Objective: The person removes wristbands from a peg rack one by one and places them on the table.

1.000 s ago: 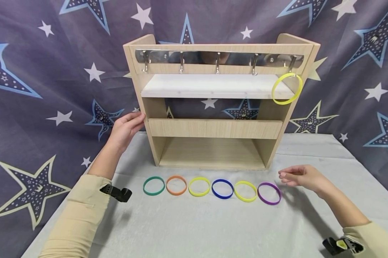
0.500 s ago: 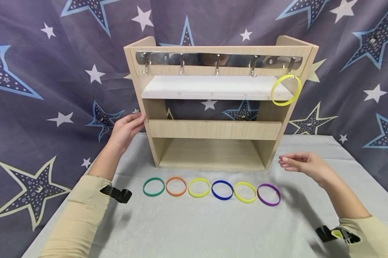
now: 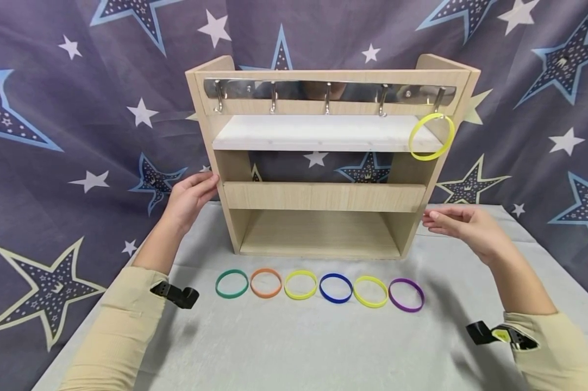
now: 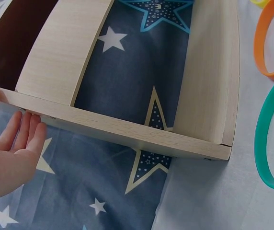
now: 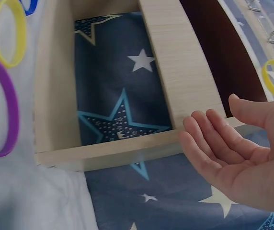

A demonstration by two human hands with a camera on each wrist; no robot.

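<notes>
A light wood shelf unit (image 3: 325, 196) with a metal hook strip (image 3: 301, 91) stands on the cloth-covered table. My left hand (image 3: 187, 200) touches its left side panel, fingertips on the outer face and thumb at the front edge in the left wrist view. Beside the right panel is my right hand (image 3: 465, 228), fingers loosely bent and holding nothing, fingertips right at the panel's edge in the right wrist view. From the rightmost hook hangs a yellow wristband (image 3: 412, 142). A purple wristband (image 3: 391, 296) lies on the table below my right hand.
In a row before the shelf, left of the purple band, lie green (image 3: 217, 284), orange (image 3: 252, 283), yellow (image 3: 286, 284), blue (image 3: 321, 288) and second yellow wristbands (image 3: 355, 292). A star-patterned curtain (image 3: 142, 49) hangs close behind and at both sides.
My right hand has risen from beside the purple wristband to the shelf's right side panel. The left hand stays at the left panel, and the wristbands have not moved.
</notes>
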